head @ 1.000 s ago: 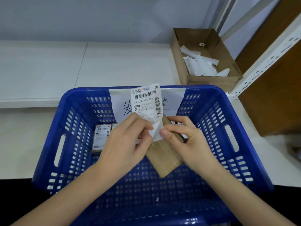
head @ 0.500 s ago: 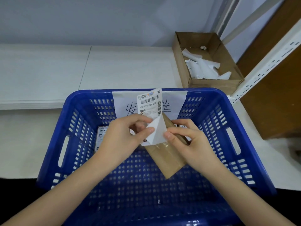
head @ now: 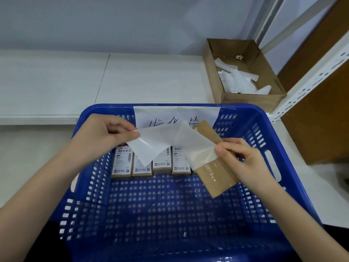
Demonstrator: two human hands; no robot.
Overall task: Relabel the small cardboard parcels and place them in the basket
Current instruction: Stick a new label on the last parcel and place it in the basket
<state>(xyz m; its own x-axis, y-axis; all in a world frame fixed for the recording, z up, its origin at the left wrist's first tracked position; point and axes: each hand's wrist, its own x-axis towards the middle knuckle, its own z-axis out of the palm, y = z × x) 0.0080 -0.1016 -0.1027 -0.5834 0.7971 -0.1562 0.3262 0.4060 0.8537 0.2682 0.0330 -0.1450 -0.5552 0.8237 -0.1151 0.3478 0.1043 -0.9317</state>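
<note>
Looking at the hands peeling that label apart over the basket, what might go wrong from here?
The peeled sheet pinched by the left hand hangs loose over the labelled parcels; if its sticky side faces down, it may catch on them. The right hand holds both the parcel and the other sheet, so the parcel could slip into the blue basket unlabelled.

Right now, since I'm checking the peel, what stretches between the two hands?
In the head view, a white label sheet spans from the left hand to the right hand, which also holds the cardboard parcel.
</note>
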